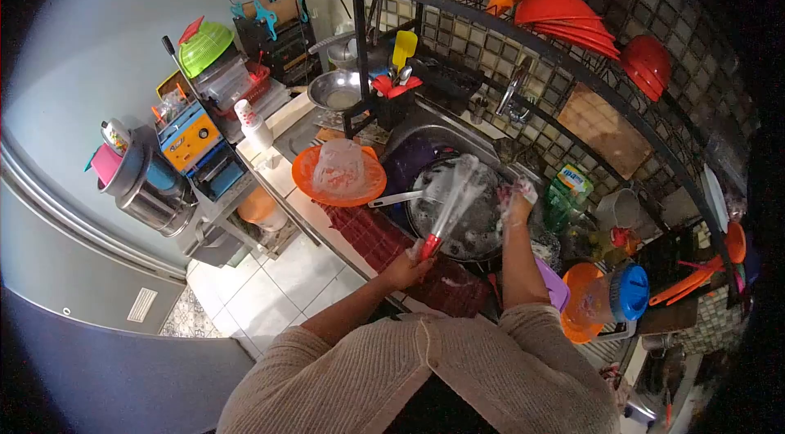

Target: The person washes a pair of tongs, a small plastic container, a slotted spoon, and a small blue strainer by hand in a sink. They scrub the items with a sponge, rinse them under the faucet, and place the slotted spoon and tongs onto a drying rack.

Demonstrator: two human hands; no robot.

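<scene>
My left hand [406,270] grips a long red-handled utensil [431,246], its far end streaked with suds and blurred over the basin. Higher up on the right, my right hand [517,206] is closed around a foam-covered, sponge-like wad [526,187]. Between the hands, a dark round pan [470,225] of foamy water sits in the metal sink [425,125]. A pale utensil handle [396,198] sticks out over the pan's left side. A dark red cloth [368,242] lies along the counter's front edge beneath my left forearm.
Left of the sink, an orange bowl [304,172] holds a cloudy plastic piece [339,168]. A green soap bottle [564,197] stands right, near a blue-lidded container [628,291]. Overhead, a black rack [491,13] carries red bowls [564,17]. The faucet [513,90] is behind the sink.
</scene>
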